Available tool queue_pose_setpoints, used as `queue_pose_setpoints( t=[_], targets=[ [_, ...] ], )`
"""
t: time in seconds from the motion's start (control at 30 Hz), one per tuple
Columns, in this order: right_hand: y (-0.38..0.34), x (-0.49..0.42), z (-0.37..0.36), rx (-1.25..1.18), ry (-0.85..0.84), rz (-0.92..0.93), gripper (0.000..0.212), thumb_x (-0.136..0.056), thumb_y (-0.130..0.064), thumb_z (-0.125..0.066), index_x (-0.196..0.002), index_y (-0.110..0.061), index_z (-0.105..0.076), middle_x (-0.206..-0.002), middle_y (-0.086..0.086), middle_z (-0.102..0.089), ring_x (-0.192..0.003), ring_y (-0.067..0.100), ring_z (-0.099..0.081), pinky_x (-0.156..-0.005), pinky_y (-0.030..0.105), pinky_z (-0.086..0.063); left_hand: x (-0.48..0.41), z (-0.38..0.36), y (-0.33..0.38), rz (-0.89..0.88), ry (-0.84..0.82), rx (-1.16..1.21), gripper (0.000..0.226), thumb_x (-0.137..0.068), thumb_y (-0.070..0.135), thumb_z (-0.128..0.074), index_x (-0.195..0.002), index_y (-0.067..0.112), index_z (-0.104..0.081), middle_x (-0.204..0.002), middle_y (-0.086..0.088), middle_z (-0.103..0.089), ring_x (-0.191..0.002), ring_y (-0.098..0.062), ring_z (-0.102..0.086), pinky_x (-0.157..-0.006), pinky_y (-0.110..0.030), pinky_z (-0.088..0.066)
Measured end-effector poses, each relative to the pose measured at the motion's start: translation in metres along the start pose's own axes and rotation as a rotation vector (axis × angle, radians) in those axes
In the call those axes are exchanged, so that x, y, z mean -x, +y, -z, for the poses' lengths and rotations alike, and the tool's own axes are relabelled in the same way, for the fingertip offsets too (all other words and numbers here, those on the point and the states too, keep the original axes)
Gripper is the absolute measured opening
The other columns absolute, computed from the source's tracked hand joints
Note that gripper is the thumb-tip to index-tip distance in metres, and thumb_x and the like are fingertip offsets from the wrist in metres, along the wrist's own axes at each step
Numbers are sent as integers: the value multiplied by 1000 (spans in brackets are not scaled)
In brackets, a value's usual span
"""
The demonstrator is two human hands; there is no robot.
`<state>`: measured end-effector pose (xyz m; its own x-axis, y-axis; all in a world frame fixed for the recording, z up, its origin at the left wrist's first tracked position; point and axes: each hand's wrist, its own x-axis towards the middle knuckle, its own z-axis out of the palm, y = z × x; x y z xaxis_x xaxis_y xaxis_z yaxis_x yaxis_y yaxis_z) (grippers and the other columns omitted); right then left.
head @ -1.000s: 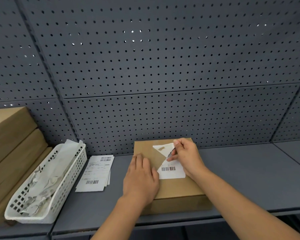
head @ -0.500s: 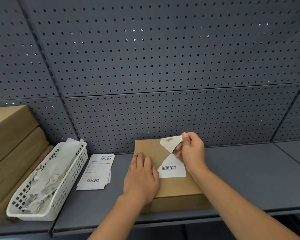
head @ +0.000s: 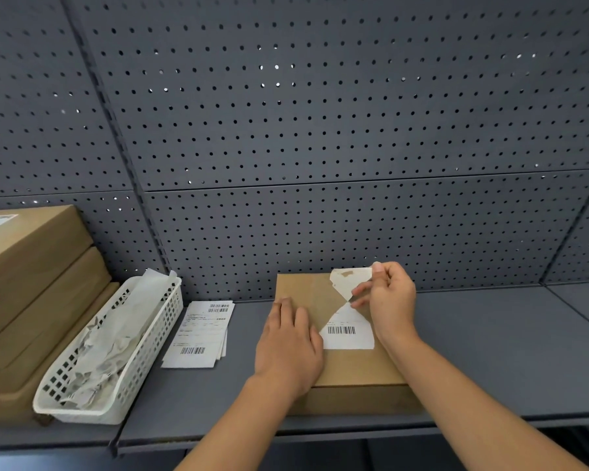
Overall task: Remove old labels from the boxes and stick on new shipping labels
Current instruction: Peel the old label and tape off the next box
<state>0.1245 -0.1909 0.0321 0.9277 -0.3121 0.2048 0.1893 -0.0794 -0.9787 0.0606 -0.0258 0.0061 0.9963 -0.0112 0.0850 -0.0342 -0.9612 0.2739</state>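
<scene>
Head view. Cardboard box [head: 354,368] lies flat on the grey shelf [head: 490,351], against the pegboard [head: 320,130]. Left hand [head: 288,348] spread, palm down on the box's left side. Right hand [head: 390,300] pinches the peeled corner of the old label [head: 349,329], folded up and back at the far right; the barcode half lies stuck beside the right wrist. New labels [head: 201,334] stacked left of the box; white basket [head: 116,351] of paper scraps beyond.

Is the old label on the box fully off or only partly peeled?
Partly peeled: right hand lifts the old label's upper corner; barcode end remains stuck.
</scene>
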Motion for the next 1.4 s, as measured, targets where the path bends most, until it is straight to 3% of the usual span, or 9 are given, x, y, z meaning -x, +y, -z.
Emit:
queue_pose_setpoints(
  t=[0.3,0.5,0.6,0.7,0.83,0.97,1.17,1.27,1.4],
  targets=[
    [6,0,0,172,-51,186,30,-108,-22,-46,-83,-8,-51,-59,10,-63,-53,25,-62,-59,42,-53,-3,-7,-2,16,-12,18,84,-85,50,12,-144,13,-34,-170,-15,-5,-158,-29,2,-129,-41,-4],
    [0,10,4,342,-265,287,25,-110,-25,-41,-99,-15,-62,-97,-5,-67,-80,-6,-54,-71,12,-42,-4,-4,0,30,-18,23,99,-70,51,20,-145,13,-34,-170,-15,-6,-158,-29,0,-129,-40,-4],
    [12,2,10,278,-262,158,32,-107,-48,-38,-91,-26,-54,-107,0,-69,-96,8,-66,-82,36,-57,-4,-5,-1,25,-1,8,98,-72,50,19,-145,13,-34,-170,-16,-7,-158,-29,-1,-129,-40,-4],
    [16,-2,10,97,-254,46,35,-109,-39,-42,-91,-10,-50,-104,25,-62,-104,26,-71,-89,39,-62,-4,-7,-1,28,-4,-1,97,-72,49,20,-144,13,-34,-170,-15,-7,-158,-29,-1,-129,-39,-3],
    [13,0,12,202,-209,115,36,-103,-53,-44,-82,-24,-51,-94,12,-61,-98,30,-69,-83,40,-63,-4,-7,0,33,-19,-5,77,-90,47,8,-145,13,-33,-170,-14,-6,-158,-29,0,-129,-39,-3],
    [18,-1,13,303,-192,203,34,-100,-58,-41,-79,-32,-49,-82,5,-64,-80,33,-66,-72,59,-60,-3,-6,1,25,-15,-8,94,-74,50,18,-143,14,-34,-170,-14,-7,-158,-29,0,-129,-39,-4],
    [2,10,13,245,-179,330,33,-110,-34,-40,-81,-17,-44,-73,12,-66,-69,14,-74,-44,37,-39,-7,-2,-1,53,-49,13,47,-107,36,-18,-145,12,-33,-169,-16,-6,-157,-30,1,-129,-40,-3],
    [5,11,15,194,-205,304,30,-110,-36,-42,-85,-21,-49,-84,4,-74,-80,34,-72,-57,47,-52,-6,-2,-1,47,-55,23,45,-108,34,-19,-144,12,-34,-170,-16,-5,-158,-30,2,-129,-41,-4],
    [-15,16,17,62,-218,271,29,-110,-28,-44,-92,-10,-58,-93,9,-73,-92,35,-71,-80,55,-60,-6,-3,-3,36,-26,37,44,-108,34,-22,-143,12,-37,-170,-15,-8,-158,-29,0,-129,-40,-6]
  ],
)
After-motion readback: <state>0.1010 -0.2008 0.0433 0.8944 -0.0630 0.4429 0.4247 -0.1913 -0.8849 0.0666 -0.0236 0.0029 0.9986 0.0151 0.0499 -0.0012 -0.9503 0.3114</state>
